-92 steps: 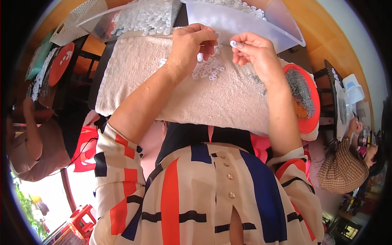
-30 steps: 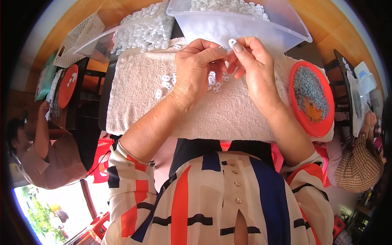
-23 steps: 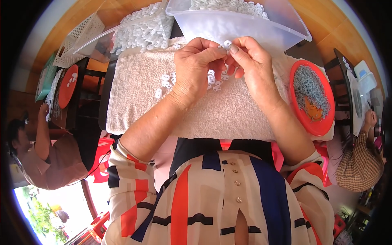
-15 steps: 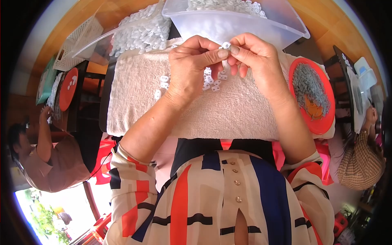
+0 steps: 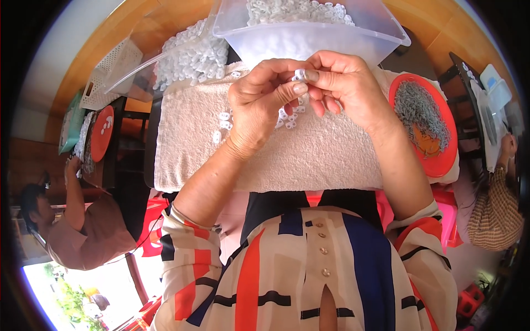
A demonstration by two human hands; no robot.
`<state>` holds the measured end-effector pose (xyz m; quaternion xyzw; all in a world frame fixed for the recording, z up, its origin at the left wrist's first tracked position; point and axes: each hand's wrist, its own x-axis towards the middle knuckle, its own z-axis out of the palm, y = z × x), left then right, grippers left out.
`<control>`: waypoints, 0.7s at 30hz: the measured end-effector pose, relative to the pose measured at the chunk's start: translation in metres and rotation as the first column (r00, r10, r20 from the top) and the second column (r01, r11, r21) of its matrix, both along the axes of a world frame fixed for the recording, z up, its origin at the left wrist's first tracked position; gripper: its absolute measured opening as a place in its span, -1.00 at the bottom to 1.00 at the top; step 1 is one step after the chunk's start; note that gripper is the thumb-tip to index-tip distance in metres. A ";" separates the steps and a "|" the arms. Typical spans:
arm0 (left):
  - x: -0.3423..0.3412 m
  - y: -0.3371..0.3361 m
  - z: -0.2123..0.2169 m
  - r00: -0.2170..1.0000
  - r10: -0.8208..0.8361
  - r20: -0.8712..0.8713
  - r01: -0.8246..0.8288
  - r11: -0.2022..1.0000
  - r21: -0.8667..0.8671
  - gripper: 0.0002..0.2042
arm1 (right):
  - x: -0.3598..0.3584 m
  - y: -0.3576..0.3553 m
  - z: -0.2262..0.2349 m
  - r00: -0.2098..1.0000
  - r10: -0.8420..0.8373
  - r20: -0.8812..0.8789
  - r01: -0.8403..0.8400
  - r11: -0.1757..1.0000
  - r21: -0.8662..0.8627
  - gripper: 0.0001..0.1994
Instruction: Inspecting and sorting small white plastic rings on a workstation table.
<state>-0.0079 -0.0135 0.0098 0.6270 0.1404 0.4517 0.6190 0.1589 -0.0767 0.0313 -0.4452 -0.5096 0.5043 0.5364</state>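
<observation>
My left hand (image 5: pixel 255 102) and my right hand (image 5: pixel 350 88) meet above a towel-covered table, thumbs and fingertips closed. Between them they pinch a small white plastic piece (image 5: pixel 299 74), largely covered by the fingers. Whether either hand also holds a second small part cannot be made out. Below the hands, a cluster of white two-holed plastic pieces (image 5: pixel 289 121) lies on the beige towel (image 5: pixel 314 165), partly hidden by my left hand. A few more loose white pieces (image 5: pixel 224 120) rest beside my left wrist.
At the far side stand a translucent bin (image 5: pixel 309 44) and a clear container (image 5: pixel 165 58), both filled with white pieces. On the right, a red oval tray (image 5: pixel 445 157) holds many thin grey parts (image 5: pixel 422 107). Co-workers sit at tables on both sides.
The white piece has turned a little between my fingertips, and its round end now faces differently. Both hands stay together, slightly lower in the picture as the whole view shifts.
</observation>
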 end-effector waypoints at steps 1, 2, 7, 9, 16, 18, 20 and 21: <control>0.001 -0.001 0.001 1.000 -0.002 -0.001 0.002 1.000 0.003 -0.79 | 0.000 0.000 -0.001 1.000 -0.014 0.012 0.014 1.000 0.007 -0.80; 0.002 -0.001 0.001 0.999 0.039 0.020 -0.038 0.998 -0.053 -0.80 | -0.002 0.000 -0.001 1.000 -0.016 0.011 0.016 1.000 0.009 -0.80; 0.001 0.006 -0.001 0.998 0.055 -0.030 -0.059 0.985 -0.165 -0.85 | -0.013 -0.002 -0.003 0.957 -0.237 0.166 0.217 0.968 0.128 -0.84; 0.003 0.004 0.004 0.998 0.037 -0.049 -0.049 0.965 -0.257 -0.89 | -0.014 0.000 -0.007 0.946 -0.269 0.179 0.238 0.955 0.175 -0.84; 0.004 0.005 -0.001 0.996 0.075 -0.044 -0.084 0.957 -0.276 -0.90 | -0.017 0.001 -0.012 0.918 -0.331 0.220 0.294 0.938 0.187 -0.85; 0.004 0.006 -0.001 0.997 0.059 -0.050 -0.072 0.950 -0.304 -0.91 | -0.018 0.002 -0.011 0.917 -0.326 0.232 0.285 0.939 0.193 -0.85; 0.004 0.006 -0.002 0.997 0.059 -0.048 -0.071 0.955 -0.286 -0.91 | -0.019 0.003 -0.011 0.915 -0.321 0.245 0.276 0.940 0.201 -0.85; 0.004 0.006 -0.003 0.997 0.057 -0.049 -0.068 0.961 -0.269 -0.91 | -0.020 0.002 -0.011 0.917 -0.321 0.238 0.273 0.938 0.213 -0.85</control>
